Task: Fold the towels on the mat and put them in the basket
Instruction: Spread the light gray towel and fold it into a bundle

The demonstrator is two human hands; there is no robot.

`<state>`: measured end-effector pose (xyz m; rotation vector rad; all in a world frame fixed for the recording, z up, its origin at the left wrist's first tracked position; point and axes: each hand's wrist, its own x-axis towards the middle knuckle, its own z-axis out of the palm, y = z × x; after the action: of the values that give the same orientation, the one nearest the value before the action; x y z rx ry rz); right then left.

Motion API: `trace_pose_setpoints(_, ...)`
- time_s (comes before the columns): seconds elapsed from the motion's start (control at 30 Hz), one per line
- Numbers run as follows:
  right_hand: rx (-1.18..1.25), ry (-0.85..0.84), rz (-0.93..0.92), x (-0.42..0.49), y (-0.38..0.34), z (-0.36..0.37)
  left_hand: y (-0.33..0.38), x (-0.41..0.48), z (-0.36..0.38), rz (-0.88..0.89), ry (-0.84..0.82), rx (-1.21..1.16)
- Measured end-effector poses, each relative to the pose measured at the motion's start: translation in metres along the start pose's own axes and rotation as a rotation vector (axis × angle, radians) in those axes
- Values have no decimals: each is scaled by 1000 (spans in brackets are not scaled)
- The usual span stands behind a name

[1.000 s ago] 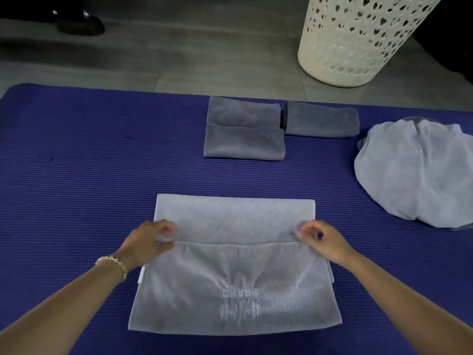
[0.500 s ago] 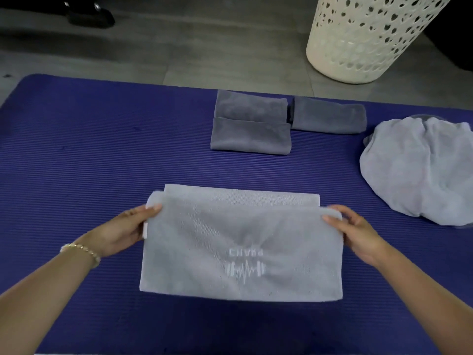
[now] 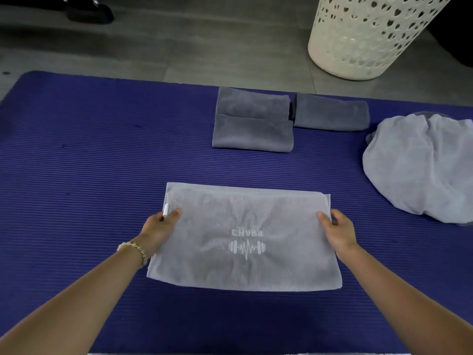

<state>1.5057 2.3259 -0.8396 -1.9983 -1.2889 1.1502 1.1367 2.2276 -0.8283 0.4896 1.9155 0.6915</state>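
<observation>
Towel [image 3: 245, 237] apparently between gripping fingers [image 3: 174, 213].

Both hands' grip [image 3: 160, 228] [image 3: 339, 230] on folded light towel [image 3: 245, 237]

Ribbed purple foam mat [image 3: 102, 175], matt all over. On it, the pale grey towel [image 3: 243, 226] shows a fine terry nap with a white stitched logo. Toward one o'clock, darker grey folded towels [image 3: 253, 131] look plush, velvety. The cream basket [image 3: 363, 39] is perforated plastic, slight sheen. Floor [image 3: 204, 47]: smooth grey tile.
</observation>
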Motion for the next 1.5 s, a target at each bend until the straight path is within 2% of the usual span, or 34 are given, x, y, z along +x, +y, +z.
trace_pose_setpoints(0.13,-42,44,-174,-11,-6,-5,-1,-12,-5,254,95,-32)
trace_pose_setpoints(0.23,-13,65,-187,-5,-9,-5,-2,-13,-9,329,134,-65)
trace_pose_setpoints(0.37,-3,33,-50,15,-7,1,-5,3,-10,244,116,-54)
trace_pose_setpoints(0.47,-28,-30,121,19,2,6,-13,13,-11,113,45,101)
trace_pose_setpoints(0.6,-129,-69,176,-5,14,0,-36,3,-23,35,-45,232)
trace_pose_setpoints(0.73,-188,-105,154,-44,33,-7,-62,-10,-24,76,-45,328)
trace_pose_setpoints(0.87,-178,-30,62,-49,51,-10,-62,-13,-16,170,94,279)
trace_pose_setpoints(1.07,-215,49,13,-49,62,-8,-70,-13,-17,127,238,276)
trace_pose_setpoints(1.17,-299,124,-133,-52,60,-4,-64,-11,-23,162,180,375)
trace_pose_setpoints(1.23,-453,51,-331,-49,57,2,-57,-7,-26,143,76,447)
trace_pose_setpoints(1.3,-607,-120,-450,-47,53,12,-49,-5,-27,58,-17,355)
trace_pose_setpoints(1.4,-816,-317,-455,-47,48,25,-39,-1,-27,-30,-100,221)
trace_pose_setpoints(1.5,-960,-335,-435,-44,49,29,-27,1,-32,-28,-154,192)
